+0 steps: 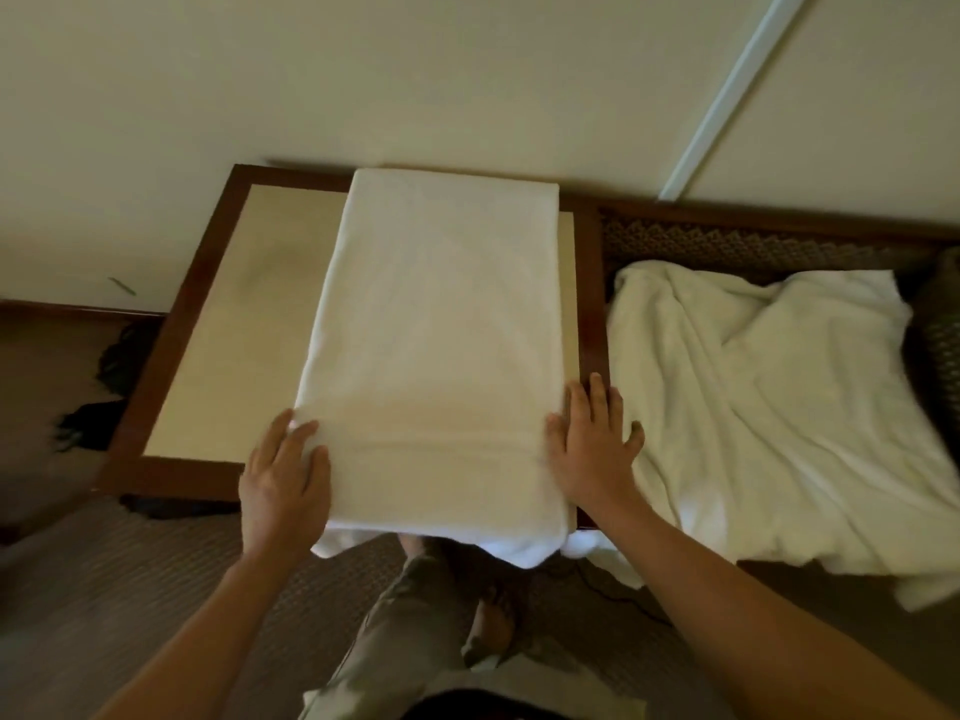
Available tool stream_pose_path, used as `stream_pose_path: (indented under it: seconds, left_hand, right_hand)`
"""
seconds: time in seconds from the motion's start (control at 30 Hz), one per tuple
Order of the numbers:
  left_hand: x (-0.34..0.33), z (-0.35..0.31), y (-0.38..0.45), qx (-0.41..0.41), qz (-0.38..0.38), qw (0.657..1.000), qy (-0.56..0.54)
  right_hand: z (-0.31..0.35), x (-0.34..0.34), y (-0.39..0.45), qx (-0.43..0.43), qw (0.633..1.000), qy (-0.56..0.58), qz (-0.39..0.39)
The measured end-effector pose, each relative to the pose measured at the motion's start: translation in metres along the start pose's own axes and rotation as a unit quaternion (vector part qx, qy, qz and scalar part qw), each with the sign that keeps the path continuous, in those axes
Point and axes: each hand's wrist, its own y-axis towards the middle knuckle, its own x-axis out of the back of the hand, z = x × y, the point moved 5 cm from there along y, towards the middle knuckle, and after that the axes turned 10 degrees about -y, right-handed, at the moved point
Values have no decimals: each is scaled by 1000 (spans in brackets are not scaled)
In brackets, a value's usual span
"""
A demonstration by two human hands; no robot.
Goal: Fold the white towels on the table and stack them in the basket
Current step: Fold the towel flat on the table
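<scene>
So the left hand (284,472) lay flat, fingers straight, on the folded towel's (436,324) left edge on the surface (228,324), the right hand (592,444) flat at its right edge, and 1 rumpled towel (769,407) sat in the basket (753,241) further right.

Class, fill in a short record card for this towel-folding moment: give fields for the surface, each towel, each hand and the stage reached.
surface: wood-framed table against the wall
folded towel: flat, long, near end hanging over the table edge
loose towel: crumpled, on the right, unfolded
left hand: flat on the folded towel's left edge
right hand: flat at its right edge
stage: folding unfinished
</scene>
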Motion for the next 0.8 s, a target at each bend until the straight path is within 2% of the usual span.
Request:
stream_pose_path:
  seconds: [0.13, 0.27, 0.33, 0.47, 0.6, 0.73, 0.8]
  left_hand:
    - [28, 18, -46, 186, -116, 967, -133]
    - [30, 35, -64, 284, -145, 918, -235]
    - [24, 46, -66, 313, -123, 902, -269]
    - [17, 71, -64, 354, -73, 866, -345]
    - [12, 77, -60, 381, 37, 831, -404]
    - [14, 76, -58, 373, 94, 831, -402]
    - [16, 75, -57, 358, 102, 844, -387]
  right_hand:
    - [-8, 10, -45, -29, 991, 57, -117]
    - [-16, 8, -79, -40, 977, 165, -129]
    - [-21, -1, -94, -42, 974, 199, -102]
    - [-23, -13, -123, -107, 947, 302, -36]
    - [-14, -17, -133, -174, 919, 353, -10]
    - [-9, -31, -137, -245, 900, 360, 13]
    - [-9, -34, -139, -261, 896, 358, 20]
